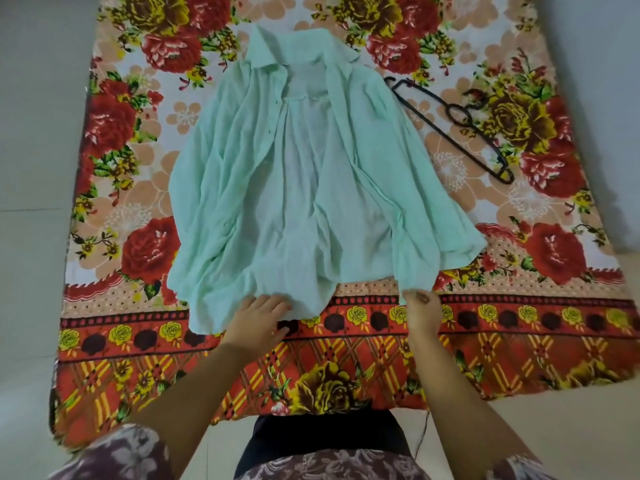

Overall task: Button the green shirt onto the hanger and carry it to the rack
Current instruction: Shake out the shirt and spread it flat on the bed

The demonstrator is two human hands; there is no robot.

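Note:
The pale green shirt lies spread out and unbuttoned on a floral blanket, collar at the far end and front panels parted. A black hanger lies flat on the blanket to the shirt's right, apart from it. My left hand rests with straight fingers on the shirt's near hem, left of centre. My right hand pinches the near corner of the right front panel at the hem.
The blanket covers a pale tiled floor, bare on both sides and at the near right. My patterned clothing and a dark panel fill the bottom edge of the view.

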